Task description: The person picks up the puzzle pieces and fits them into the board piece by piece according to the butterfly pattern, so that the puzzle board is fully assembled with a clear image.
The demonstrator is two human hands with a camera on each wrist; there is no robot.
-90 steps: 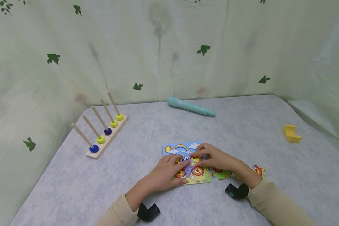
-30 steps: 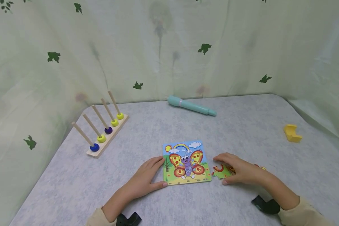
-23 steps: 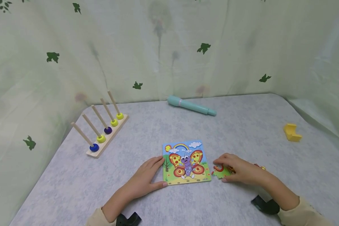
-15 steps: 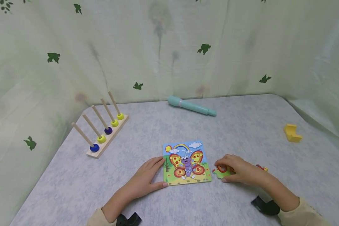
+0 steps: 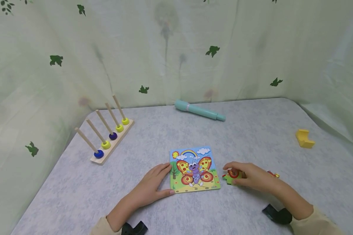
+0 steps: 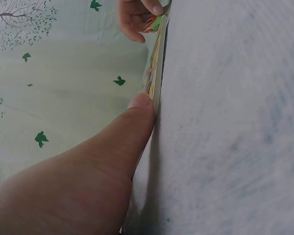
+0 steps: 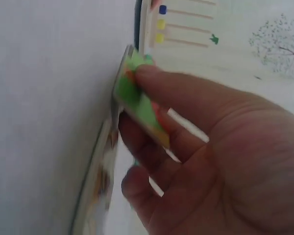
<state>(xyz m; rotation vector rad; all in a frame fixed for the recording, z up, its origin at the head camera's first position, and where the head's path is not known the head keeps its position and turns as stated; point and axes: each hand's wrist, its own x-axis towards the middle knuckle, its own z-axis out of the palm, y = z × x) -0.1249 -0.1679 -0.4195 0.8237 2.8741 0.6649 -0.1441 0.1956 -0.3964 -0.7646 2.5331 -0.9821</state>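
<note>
A square butterfly jigsaw puzzle (image 5: 195, 169) lies flat on the table in the head view. My left hand (image 5: 151, 184) rests at its left side, with fingertips on the left edge and the thumb by the lower left corner. In the left wrist view, the thumb (image 6: 132, 117) touches the board's edge. To the right of the board, my right hand (image 5: 251, 176) pinches a green puzzle piece (image 5: 230, 178) with a red swirl. The right wrist view shows that piece (image 7: 137, 98) tilted between thumb and fingers. Another red and yellow piece (image 5: 273, 174) shows partly behind the right hand.
A wooden peg stacker (image 5: 113, 143) with blue and yellow beads stands at the left. At the back of the table lies a turquoise toy microphone (image 5: 199, 111). A small yellow block (image 5: 304, 138) sits on the right. A leaf-print curtain (image 5: 176, 49) hangs behind.
Both hands have left the butterfly picture: the left slid to the board's left edge, the right moved right to the loose pieces. Lately the right hand has tilted up the green piece.
</note>
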